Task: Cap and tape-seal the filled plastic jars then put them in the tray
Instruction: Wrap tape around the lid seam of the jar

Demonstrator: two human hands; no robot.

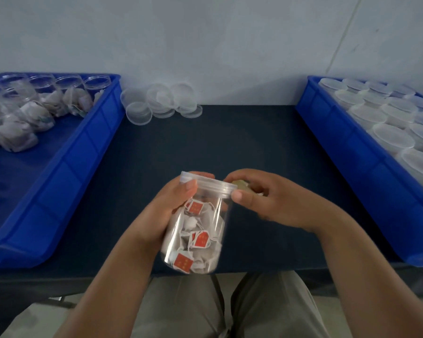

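Head view: two trays (91, 152) (352, 154); left grip (164, 208) round one jar (200, 230), right grip (274, 203) pinching tape (239, 185).

- Dark blue table (205, 142) set against the far wall
- On its left side, the left blue tray (83, 152), holding open filled jars
- On its right side, the right blue tray (347, 152), packed with capped jars
- At the far edge, just beside the left blue tray, a loose pile of clear lids (156, 101)

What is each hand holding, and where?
Left hand grips the jar around its upper side; right hand pinches something yellowish at the lid rim, unclear what.
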